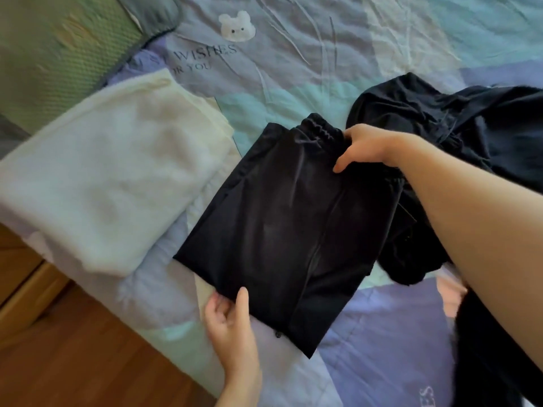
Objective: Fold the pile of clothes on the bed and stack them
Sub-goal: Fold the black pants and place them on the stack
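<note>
Two hands hold the folded black pants point(282, 230) by opposite ends, so the neat shape does not fall apart. The left hand point(232, 327) pinches the near edge, thumb on top and fingers tucked under. The right hand point(367, 148) grips the far end by the stretchy waistband, thumb on top, its other fingers hidden under the cloth. I think the pants are about to go on a stack, maybe on the folded white cloth point(114, 171) just beside them. The pants are at the middle of the bed point(293, 69), near its edge. They look dark, smooth and flat, like a rectangle. More dark clothes point(455, 136) lie crumpled on the right, not yet folded.
</note>
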